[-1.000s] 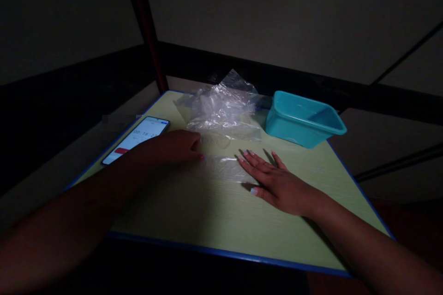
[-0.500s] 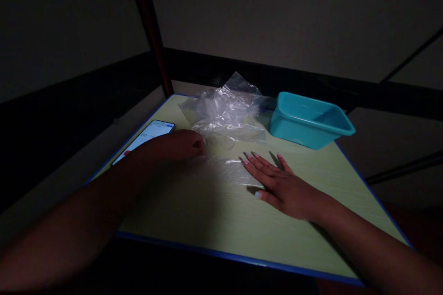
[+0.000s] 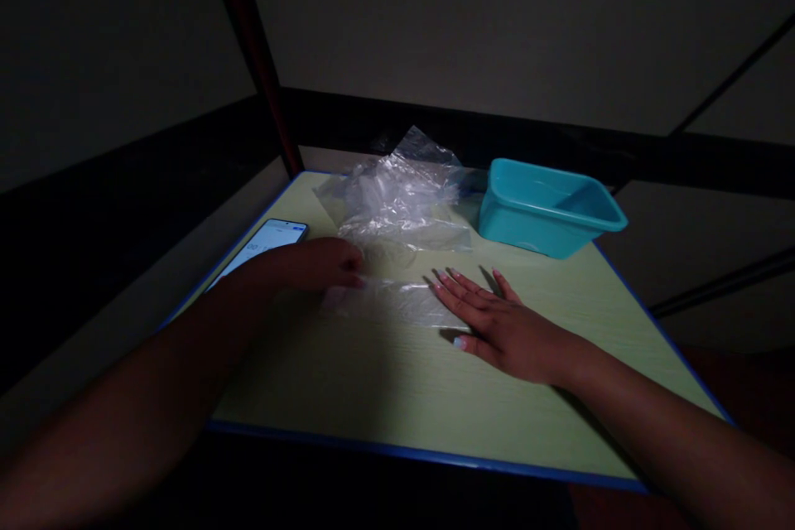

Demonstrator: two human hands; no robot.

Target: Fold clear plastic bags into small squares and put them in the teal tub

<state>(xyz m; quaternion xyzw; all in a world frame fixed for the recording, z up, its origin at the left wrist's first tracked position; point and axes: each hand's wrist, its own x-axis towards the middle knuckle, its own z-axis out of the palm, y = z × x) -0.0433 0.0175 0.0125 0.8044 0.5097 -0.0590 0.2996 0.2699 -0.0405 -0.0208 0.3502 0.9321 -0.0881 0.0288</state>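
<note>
A clear plastic bag (image 3: 403,304), folded into a flat strip, lies across the middle of the table. My right hand (image 3: 497,323) rests flat on its right end, fingers spread and palm down. At the strip's upper left edge, my left hand (image 3: 339,263) has its fingers curled closed against the plastic. Shadow and the hand itself hide part of that grip. Just beyond both hands lies a crumpled heap of clear plastic bags (image 3: 397,195), its near edge close to the strip.
A turquoise plastic basin (image 3: 540,228) stands at the table's back right. A phone (image 3: 273,238) with a lit timer screen lies at the left edge, partly covered by my left forearm. Blue edging borders the pale table (image 3: 435,406). Dim walls rise behind.
The view has shifted slightly. My left hand sits a little lower along the strip's left part, and more of the strip's left end shows. My right hand stays flat in place.
</note>
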